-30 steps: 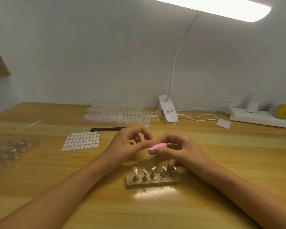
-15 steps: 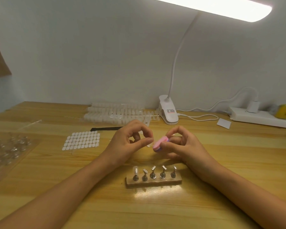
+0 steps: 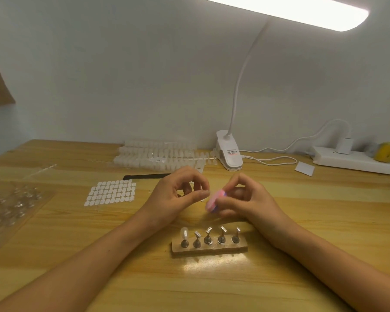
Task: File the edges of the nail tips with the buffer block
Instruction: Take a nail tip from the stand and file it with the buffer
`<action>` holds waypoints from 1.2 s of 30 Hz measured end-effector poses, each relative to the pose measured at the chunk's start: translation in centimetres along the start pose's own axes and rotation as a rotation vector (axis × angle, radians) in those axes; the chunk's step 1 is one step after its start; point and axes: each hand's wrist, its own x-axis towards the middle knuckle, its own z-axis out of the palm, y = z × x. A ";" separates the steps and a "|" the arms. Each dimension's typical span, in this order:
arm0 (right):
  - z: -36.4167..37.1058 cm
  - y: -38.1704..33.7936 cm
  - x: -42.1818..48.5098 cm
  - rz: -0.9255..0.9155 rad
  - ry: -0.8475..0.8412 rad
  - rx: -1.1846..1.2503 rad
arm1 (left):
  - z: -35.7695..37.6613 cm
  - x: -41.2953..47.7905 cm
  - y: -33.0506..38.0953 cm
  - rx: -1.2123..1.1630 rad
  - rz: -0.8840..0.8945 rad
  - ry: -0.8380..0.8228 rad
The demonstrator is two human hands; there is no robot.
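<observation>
**Pink buffer block held against the left grip's pinch, mid-surface**

On my feed both bare hands hover over the middle of the pale wooden surface, just beyond the stand. The right grip is closed around the small pink oval buffer block, fingers curled over its far end and thumb beneath. The block looks like a rounded foam pad: pink on its broad face, with a thin purple-blue layer along the lower edge. It is tilted, high end toward the far edge, and it is blurred, so I cannot make out any texture.

The left grip is narrow, thumb and forefinger pinched together just beside the block's left edge. A small pale nail tip barely shows under the thumb. I cannot tell whether it touches the block.

Toward the near edge sits a rough wooden stand with five metal pegs. The leftmost peg carries a clear oval tip.

Left of the hands lies a sheet of white oval adhesive tabs, and beyond it a flat black strip. Rows of clear nail tips on strips line the far edge, beside a white clip-on lamp. A white power strip sits at the far right corner, and a clear plastic tray at the left edge.
</observation>
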 end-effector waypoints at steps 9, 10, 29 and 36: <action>-0.5 0.3 0.4 0.019 0.010 0.057 | 0.2 -0.2 0.3 -0.037 -0.035 -0.057; -0.5 0.2 0.4 0.016 0.024 0.061 | 0.2 -0.2 0.3 -0.037 -0.034 -0.054; -0.2 -0.1 -0.1 0.006 -0.015 -0.012 | 0.1 -0.1 0.1 -0.006 -0.025 -0.041; 0.0 -0.2 -0.1 0.010 -0.031 -0.011 | 0.1 -0.1 0.0 -0.013 -0.039 -0.019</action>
